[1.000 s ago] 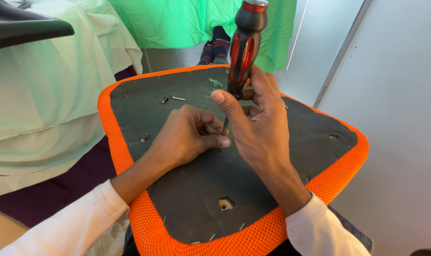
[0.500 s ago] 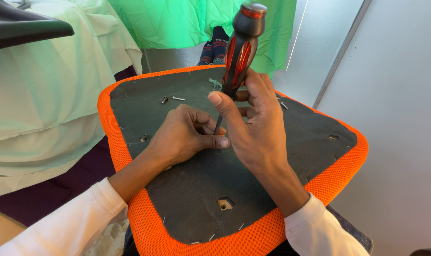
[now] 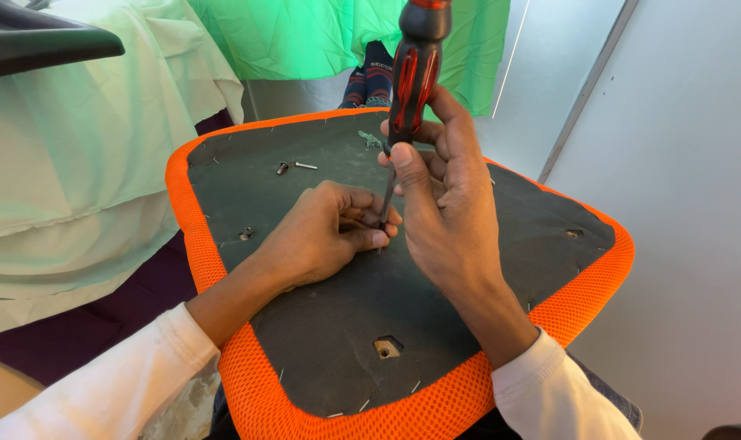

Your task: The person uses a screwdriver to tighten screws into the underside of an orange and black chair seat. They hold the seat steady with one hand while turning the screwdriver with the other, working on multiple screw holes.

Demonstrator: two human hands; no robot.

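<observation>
**Screwdriver being held upright on the underside of an orange seat**

The right hand (image 3: 448,204) is wrapping around the lower part of a screwdriver (image 3: 413,73) with a red-and-black handle, thumb lying along the front of the grip and fingers curling behind it. The handle is standing nearly upright, leaning slightly to the right at the top, its cap cut off by the upper edge of the frame. The thin metal shaft is running down from the handle to a spot just beside the left hand's fingertips; the very tip and whatever it is meeting are hidden, so I cannot tell what it is seated in.

The left hand (image 3: 322,232) is resting on the seat panel (image 3: 468,318), fingers curled inward and pinching around the base of the shaft. Whether a fastener is sitting between those fingers cannot be made out.

The seat panel is a dark grey board wrapped in an orange mesh edging (image 3: 354,415), stapled around the rim. A mounting hole (image 3: 387,348) is showing near the front edge, another (image 3: 574,234) at the right, and one (image 3: 245,235) at the left, near the left hand. A loose screw (image 3: 295,166) is lying on the board toward the far left corner, well apart from both hands.

Pale green cloth (image 3: 85,163) is draping at the left; both wrists are wearing white sleeves.
</observation>
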